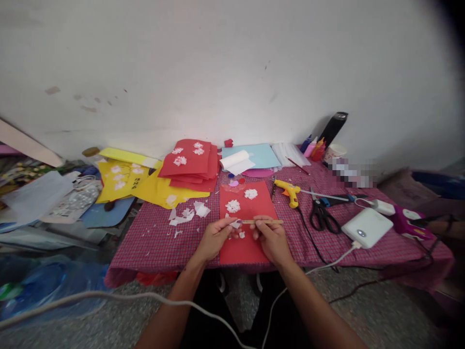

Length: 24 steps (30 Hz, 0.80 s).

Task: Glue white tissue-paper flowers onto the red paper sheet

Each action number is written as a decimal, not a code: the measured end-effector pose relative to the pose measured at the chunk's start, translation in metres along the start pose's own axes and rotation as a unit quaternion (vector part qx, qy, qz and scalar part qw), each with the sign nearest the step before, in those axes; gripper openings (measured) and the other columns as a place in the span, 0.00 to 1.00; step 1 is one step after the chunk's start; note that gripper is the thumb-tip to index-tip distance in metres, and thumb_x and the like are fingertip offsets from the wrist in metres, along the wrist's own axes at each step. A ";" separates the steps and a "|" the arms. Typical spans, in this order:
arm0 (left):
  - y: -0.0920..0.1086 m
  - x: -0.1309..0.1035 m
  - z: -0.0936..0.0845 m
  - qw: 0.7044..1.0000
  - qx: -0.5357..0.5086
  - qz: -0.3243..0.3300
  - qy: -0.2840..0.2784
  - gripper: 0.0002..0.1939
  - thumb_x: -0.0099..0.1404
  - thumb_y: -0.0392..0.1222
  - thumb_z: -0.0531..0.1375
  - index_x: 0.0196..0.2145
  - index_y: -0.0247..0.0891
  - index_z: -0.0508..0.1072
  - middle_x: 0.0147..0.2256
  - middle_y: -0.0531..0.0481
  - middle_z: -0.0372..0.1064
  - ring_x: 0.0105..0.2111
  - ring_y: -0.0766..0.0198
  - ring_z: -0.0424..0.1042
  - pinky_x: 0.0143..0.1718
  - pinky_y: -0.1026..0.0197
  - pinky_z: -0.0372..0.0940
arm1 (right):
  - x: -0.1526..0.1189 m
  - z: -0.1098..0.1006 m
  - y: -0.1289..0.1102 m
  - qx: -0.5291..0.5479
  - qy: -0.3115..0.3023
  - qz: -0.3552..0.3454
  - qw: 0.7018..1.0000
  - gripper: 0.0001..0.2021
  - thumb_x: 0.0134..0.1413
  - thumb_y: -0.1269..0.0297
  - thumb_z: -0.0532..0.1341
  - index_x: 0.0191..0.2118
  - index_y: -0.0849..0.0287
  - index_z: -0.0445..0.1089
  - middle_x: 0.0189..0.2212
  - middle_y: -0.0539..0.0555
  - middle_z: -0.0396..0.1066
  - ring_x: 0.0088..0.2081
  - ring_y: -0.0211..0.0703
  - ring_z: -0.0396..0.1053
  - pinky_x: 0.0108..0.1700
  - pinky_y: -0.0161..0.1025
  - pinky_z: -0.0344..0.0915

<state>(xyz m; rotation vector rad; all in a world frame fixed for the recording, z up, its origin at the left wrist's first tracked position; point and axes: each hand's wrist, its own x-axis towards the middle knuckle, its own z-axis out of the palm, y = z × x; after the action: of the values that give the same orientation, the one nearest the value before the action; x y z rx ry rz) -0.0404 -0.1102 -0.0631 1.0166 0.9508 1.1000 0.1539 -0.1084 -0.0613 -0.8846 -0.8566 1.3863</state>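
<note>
My left hand (215, 239) pinches a small piece of white paper (235, 224) over the red sheet (240, 252). My right hand (271, 237) holds a thin wooden stick (271, 221), and its left tip meets the paper piece. On the red sheet lie two white paper flowers, one at the upper right (250, 194) and one at the left (233, 206). A small white scrap (241, 235) rests between my hands. Just beyond the sheet's top edge is a clear palette (233, 183) with blue, pink and red paint.
Torn white paper (201, 209) lies left of the sheet. Behind it are stacked red sheets (198, 179) and yellow sheets (154, 189). To the right are a yellow glue gun (288, 190), black scissors (323, 218), a white power bank (367, 228) and cables. A black bottle (332, 128) leans against the wall.
</note>
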 end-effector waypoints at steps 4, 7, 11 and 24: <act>0.000 0.000 0.001 1.000 -0.005 -0.009 0.013 0.20 0.62 0.48 0.65 0.49 0.38 0.78 0.43 0.42 0.79 0.39 0.57 0.78 0.43 0.55 0.72 | 0.000 0.002 -0.002 0.003 0.001 -0.002 1.000 0.10 0.53 0.57 0.70 0.37 0.58 0.77 0.29 0.51 0.75 0.23 0.36 0.65 0.26 0.35 0.60; 0.001 0.000 0.002 1.000 -0.013 -0.018 0.014 0.19 0.61 0.47 0.66 0.49 0.37 0.78 0.41 0.42 0.80 0.38 0.58 0.79 0.42 0.55 0.72 | -0.001 0.003 -0.003 0.004 0.004 0.003 1.000 0.11 0.52 0.57 0.70 0.37 0.58 0.77 0.29 0.52 0.75 0.23 0.36 0.65 0.25 0.35 0.60; 0.005 -0.001 0.003 0.998 -0.044 -0.031 0.019 0.19 0.58 0.44 0.67 0.47 0.35 0.79 0.39 0.41 0.80 0.37 0.56 0.79 0.41 0.55 0.72 | -0.001 0.003 -0.004 0.006 0.007 0.000 1.000 0.10 0.52 0.57 0.70 0.36 0.58 0.77 0.30 0.52 0.75 0.23 0.36 0.65 0.25 0.35 0.60; 0.021 -0.002 0.006 0.995 -0.067 -0.072 0.014 0.17 0.55 0.45 0.70 0.40 0.32 0.78 0.36 0.39 0.80 0.34 0.55 0.80 0.32 0.60 0.71 | -0.002 0.001 -0.003 0.002 -0.024 -0.001 1.000 0.08 0.54 0.60 0.70 0.38 0.56 0.78 0.29 0.52 0.76 0.23 0.36 0.66 0.27 0.35 0.61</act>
<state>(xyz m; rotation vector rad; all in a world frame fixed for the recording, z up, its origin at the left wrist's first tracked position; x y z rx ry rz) -0.0403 -0.1099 -0.0409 0.8129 0.9453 1.0455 0.1539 -0.1100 -0.0579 -0.8499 -0.8906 1.4118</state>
